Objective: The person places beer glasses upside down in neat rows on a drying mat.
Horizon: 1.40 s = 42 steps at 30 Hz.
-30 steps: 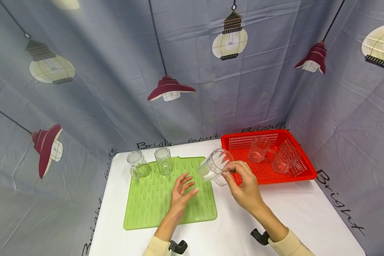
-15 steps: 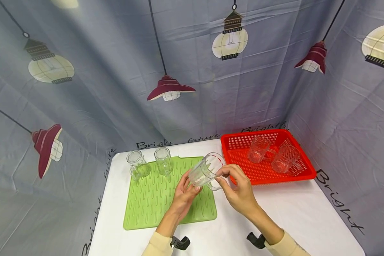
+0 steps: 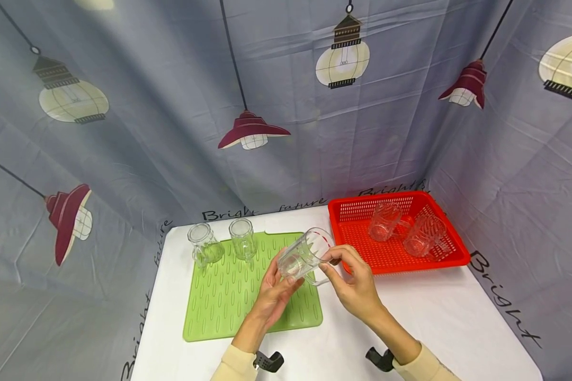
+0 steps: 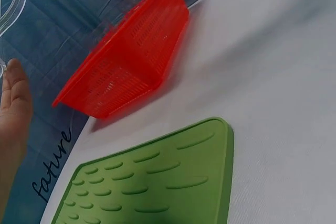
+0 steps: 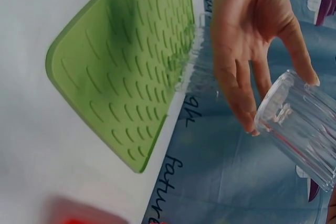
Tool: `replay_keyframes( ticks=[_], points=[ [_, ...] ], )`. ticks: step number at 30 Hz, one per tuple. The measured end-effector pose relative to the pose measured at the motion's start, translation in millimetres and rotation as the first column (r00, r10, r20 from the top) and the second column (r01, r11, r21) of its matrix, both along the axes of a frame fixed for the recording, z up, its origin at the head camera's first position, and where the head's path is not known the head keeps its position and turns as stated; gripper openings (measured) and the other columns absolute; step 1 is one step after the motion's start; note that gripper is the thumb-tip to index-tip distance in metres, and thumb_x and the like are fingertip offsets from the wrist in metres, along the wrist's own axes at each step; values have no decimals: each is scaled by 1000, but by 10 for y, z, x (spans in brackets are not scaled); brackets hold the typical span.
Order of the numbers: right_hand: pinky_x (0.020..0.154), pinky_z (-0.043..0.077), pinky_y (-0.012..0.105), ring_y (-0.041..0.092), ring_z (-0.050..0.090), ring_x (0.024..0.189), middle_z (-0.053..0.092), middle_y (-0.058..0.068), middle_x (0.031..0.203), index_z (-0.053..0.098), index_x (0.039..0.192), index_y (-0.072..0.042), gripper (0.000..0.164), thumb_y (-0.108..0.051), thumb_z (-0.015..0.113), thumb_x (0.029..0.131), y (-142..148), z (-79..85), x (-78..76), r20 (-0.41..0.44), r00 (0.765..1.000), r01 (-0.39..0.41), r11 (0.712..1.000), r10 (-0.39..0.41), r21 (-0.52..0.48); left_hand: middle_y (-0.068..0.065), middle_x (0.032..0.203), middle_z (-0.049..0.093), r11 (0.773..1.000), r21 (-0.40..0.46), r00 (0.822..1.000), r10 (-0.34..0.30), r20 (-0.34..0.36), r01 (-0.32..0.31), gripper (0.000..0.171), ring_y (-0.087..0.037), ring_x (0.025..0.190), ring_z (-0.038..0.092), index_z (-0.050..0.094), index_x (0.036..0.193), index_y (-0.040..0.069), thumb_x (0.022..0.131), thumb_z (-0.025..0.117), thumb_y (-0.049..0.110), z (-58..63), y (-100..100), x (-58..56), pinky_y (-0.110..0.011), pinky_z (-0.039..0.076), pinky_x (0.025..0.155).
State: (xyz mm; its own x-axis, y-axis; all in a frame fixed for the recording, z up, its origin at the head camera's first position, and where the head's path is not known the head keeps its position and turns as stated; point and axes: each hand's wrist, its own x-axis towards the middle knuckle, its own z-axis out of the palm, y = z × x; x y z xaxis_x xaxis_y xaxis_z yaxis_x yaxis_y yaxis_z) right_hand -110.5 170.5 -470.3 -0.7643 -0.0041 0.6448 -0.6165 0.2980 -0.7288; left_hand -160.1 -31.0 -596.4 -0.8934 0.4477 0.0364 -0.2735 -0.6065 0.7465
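A clear glass mug (image 3: 296, 259) is held tilted in the air above the right part of the green ridged mat (image 3: 248, 312). My left hand (image 3: 270, 296) holds its base end, thumb on the near side and fingers behind. My right hand (image 3: 357, 283) pinches the mug near its rim, with the handle hanging below. In the right wrist view, the left hand (image 5: 252, 30) has its fingertips and thumb at the base of the mug (image 5: 302, 127). The left wrist view shows just part of the left hand (image 4: 14, 114) and a glass edge.
Two glass mugs (image 3: 205, 246) (image 3: 242, 241) stand at the mat's far left edge. A red perforated basket (image 3: 362, 259) at the back right contains two more glass mugs (image 3: 385, 222) (image 3: 424, 237). Behind the white table (image 3: 410, 312) hangs a grey-blue curtain (image 3: 276, 174).
The mug in my right hand has moved left and slightly down. My left hand, apart from it at first, has come up and taken hold of its base end.
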Motion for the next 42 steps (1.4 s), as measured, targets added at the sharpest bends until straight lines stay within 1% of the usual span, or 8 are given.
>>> replay_keyframes(
  ticks=[7, 14, 17, 22, 27, 33, 37, 42],
  points=[
    [79, 50, 20, 20, 56, 88, 61, 14, 94, 63, 94, 3, 19, 15, 70, 80, 21, -24, -3, 36, 999, -22, 999, 23, -44, -1, 150, 41, 996, 84, 999, -30, 14, 29, 78, -17, 125, 57, 26, 155, 22, 91, 60, -4, 39, -21, 12, -36, 50, 107],
    [78, 50, 17, 19, 57, 85, 60, 15, 93, 62, 95, 4, 18, 14, 69, 81, 46, -27, 0, 60, 998, -17, 998, 20, -59, -3, 148, 42, 988, 153, 1000, -3, 11, 1, 75, -18, 123, 59, 28, 153, 21, 90, 58, -8, 86, -11, 26, -36, 50, 107],
    [78, 51, 18, 19, 57, 85, 60, 15, 92, 62, 95, 4, 18, 14, 69, 81, 55, -47, -7, 63, 998, -16, 998, 20, -63, -2, 145, 44, 986, 166, 1000, 10, 3, -10, 74, -18, 121, 60, 28, 152, 21, 90, 58, -8, 108, -7, 29, -34, 51, 105],
    [79, 51, 18, 16, 57, 86, 61, 10, 94, 62, 98, -2, 20, 10, 69, 84, 103, -191, -53, 88, 996, -12, 998, 18, -66, -4, 149, 42, 985, 173, 1000, 12, -19, -9, 74, -18, 120, 60, 27, 152, 21, 91, 56, -9, 130, -6, 32, -32, 52, 103],
    [78, 52, 17, 12, 58, 87, 60, 5, 95, 62, 100, -9, 20, 4, 69, 87, 156, -336, -82, 119, 993, -18, 998, 26, -66, -3, 151, 40, 981, 191, 999, 17, -39, -9, 76, -20, 122, 59, 24, 153, 21, 91, 55, -10, 160, 1, 35, -34, 51, 105],
    [76, 54, 18, 13, 60, 86, 59, 3, 96, 60, 102, -10, 16, -2, 68, 90, 178, -384, -75, 174, 983, -39, 996, 53, -85, -3, 153, 41, 980, 194, 999, 45, -28, -38, 77, -23, 124, 59, 25, 153, 22, 90, 56, -11, 219, 1, 34, -37, 51, 105],
    [73, 53, 19, 14, 60, 84, 61, 3, 96, 60, 103, -11, 16, -5, 68, 91, 186, -413, -71, 208, 977, -34, 997, 49, -76, -4, 150, 45, 985, 159, 997, 74, -32, -68, 76, -24, 123, 59, 28, 152, 22, 90, 56, -10, 248, -6, 25, -37, 52, 103],
    [73, 54, 21, 16, 61, 84, 63, 4, 95, 59, 103, -11, 14, -8, 67, 92, 181, -444, -58, 272, 961, -26, 998, 43, -64, -1, 143, 51, 988, 126, 994, 99, -35, -94, 71, -22, 119, 60, 30, 150, 20, 90, 56, -6, 270, -13, 8, -37, 53, 100]
  ],
)
